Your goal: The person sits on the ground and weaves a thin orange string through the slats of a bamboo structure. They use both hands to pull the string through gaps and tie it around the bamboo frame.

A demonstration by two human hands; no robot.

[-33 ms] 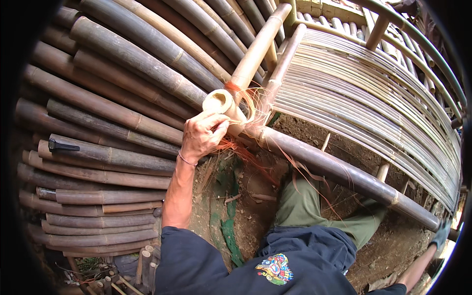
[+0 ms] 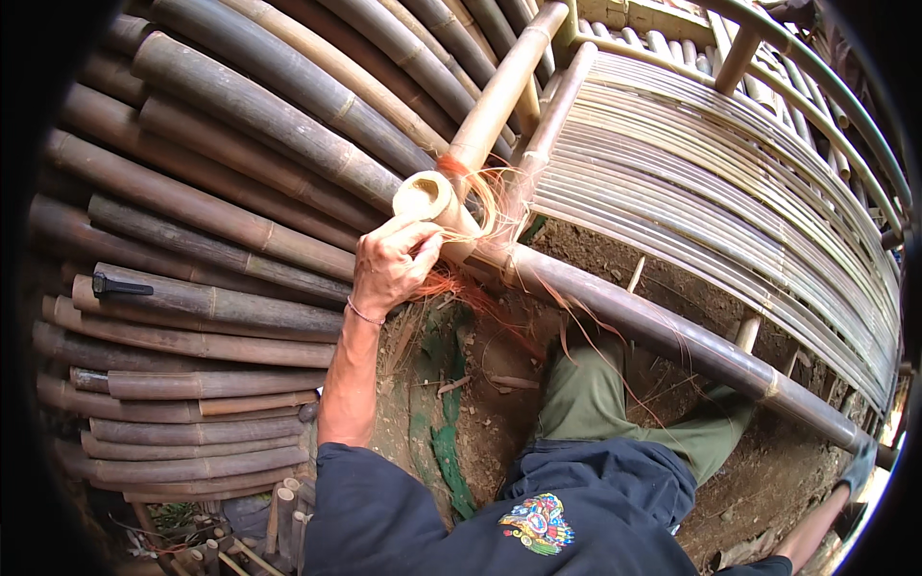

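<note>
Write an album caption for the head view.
Beside stacked bamboo poles, the left hand pinches orange strips at a bamboo frame, the right hand near the end of a dark pole.

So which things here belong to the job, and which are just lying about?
Seemingly part of the job:
fibre strips, pinched in the left hand
open-ended bamboo post by that hand
dark bamboo rail, right hand near its far end
slatted bamboo panel

Apparently just lying about:
stacked bamboo poles
black watch-like object on them
green scrap on the ground
</note>
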